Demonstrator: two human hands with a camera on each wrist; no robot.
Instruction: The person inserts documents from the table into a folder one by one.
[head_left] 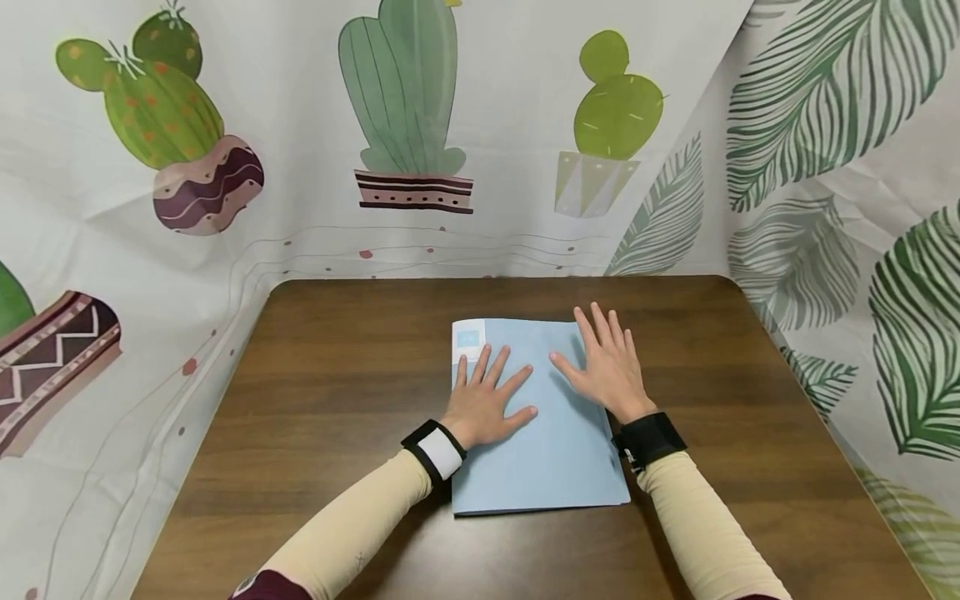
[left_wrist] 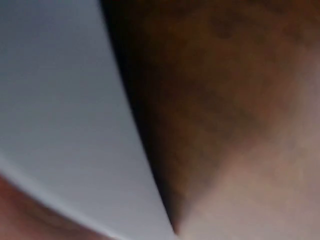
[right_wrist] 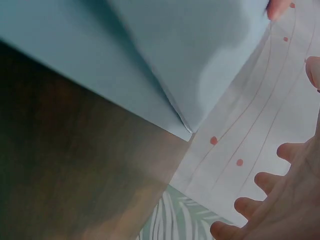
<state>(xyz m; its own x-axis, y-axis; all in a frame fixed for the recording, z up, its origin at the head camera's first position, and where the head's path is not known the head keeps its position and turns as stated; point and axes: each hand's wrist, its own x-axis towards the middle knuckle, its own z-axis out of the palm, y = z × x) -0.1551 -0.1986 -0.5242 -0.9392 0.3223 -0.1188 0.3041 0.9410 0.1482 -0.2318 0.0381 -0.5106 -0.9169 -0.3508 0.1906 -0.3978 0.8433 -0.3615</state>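
Note:
A light blue folder (head_left: pixel 555 458) lies on the wooden table, with a white label (head_left: pixel 469 342) at its upper left corner. My left hand (head_left: pixel 486 407) rests on the folder's left half, fingers spread and pointing away from me. Over its upper right edge, my right hand (head_left: pixel 611 375) has its fingers fanned out, thumb toward the middle. In the right wrist view the folder (right_wrist: pixel 210 60) shows two layers, one edge set in from the other, while the right hand (right_wrist: pixel 287 195) is at the right with fingers apart. The left wrist view is blurred.
The brown table (head_left: pixel 337 358) extends to both sides of the folder. Behind it hangs a white cloth (head_left: pixel 517 108) printed with cacti, and leaf-patterned cloth (head_left: pixel 810 275) covers the right side. Black bands (head_left: pixel 651 437) circle both wrists over pale sleeves.

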